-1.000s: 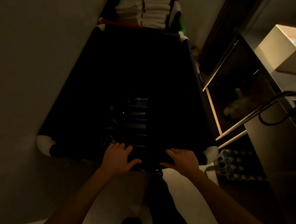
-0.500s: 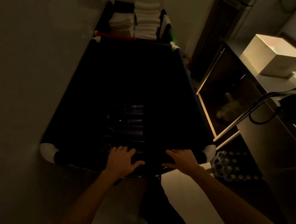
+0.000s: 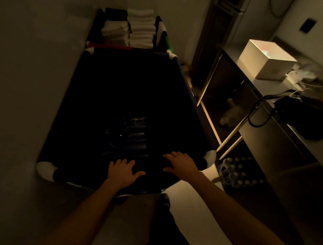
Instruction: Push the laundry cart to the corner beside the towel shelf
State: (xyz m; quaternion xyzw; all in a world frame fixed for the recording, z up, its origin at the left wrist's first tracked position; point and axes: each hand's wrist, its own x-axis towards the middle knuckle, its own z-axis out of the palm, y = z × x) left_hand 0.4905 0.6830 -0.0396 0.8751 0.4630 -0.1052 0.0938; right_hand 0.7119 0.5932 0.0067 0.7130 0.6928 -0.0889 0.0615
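A dark fabric laundry cart (image 3: 79,89) with white corner fittings fills the middle of the dim room, its left side close to the wall. My left hand (image 3: 123,172) lies flat on the cart's near rim, fingers spread. My right hand (image 3: 181,162) rests on the same rim further right, also flat. Beyond the cart's far end stands the towel shelf (image 3: 95,25), stacked with folded white towels (image 3: 141,28). The far rim sits right against the shelf. Dark items lie at the cart's bottom.
A steel counter (image 3: 271,130) runs along the right with a lit white box (image 3: 266,59), cables and a dark bag (image 3: 306,119). Two wooden poles (image 3: 232,135) lean beside it. A pack of bottles (image 3: 237,171) sits on the floor by the cart's right corner.
The cart has rolled forward away from me toward the towel shelf, with both hands staying on its near rim. More of the shelf and counter shows.
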